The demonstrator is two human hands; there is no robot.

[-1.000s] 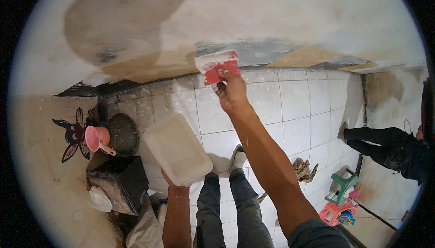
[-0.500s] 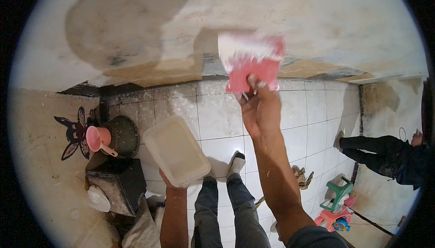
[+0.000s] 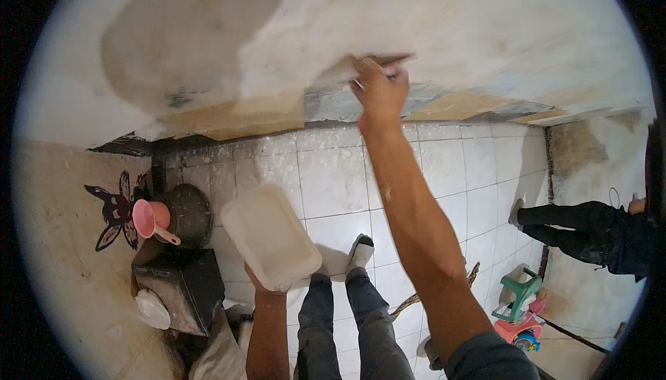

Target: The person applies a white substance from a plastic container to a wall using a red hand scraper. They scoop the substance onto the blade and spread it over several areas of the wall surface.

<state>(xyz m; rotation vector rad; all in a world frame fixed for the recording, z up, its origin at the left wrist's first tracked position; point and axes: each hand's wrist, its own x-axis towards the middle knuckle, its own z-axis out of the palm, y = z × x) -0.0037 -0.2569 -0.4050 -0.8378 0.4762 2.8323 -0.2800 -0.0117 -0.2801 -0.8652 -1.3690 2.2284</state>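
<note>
My right hand (image 3: pixel 383 94) is raised to the wall (image 3: pixel 479 33), its fingers closed around a putty scraper (image 3: pixel 394 58). The scraper now shows almost edge-on as a thin dark sliver against the wall, so any filler on its blade is hidden. Lower down on the left, my left hand (image 3: pixel 265 283) grips the near end of a pale rectangular plastic tub (image 3: pixel 306 266), tilted with its inside toward me. Whitish stuff seems to coat the inside; how much, I cannot tell. Bare grey and tan patches (image 3: pixel 444 104) run along the wall's foot.
At left stand a dark bucket (image 3: pixel 196 213), a pink dipper (image 3: pixel 149 219) and a black box (image 3: pixel 187 286). White spatters mark the floor tiles (image 3: pixel 333 165). A person in dark clothes (image 3: pixel 569 231) is at right, near green and pink stools (image 3: pixel 522 295). A rope-like thing (image 3: pixel 409 302) lies behind my right arm.
My right hand has moved up onto the wall. The pink scraper, seen broad-face with white filler before, has turned edge-on. The tub in my left hand has barely moved.
</note>
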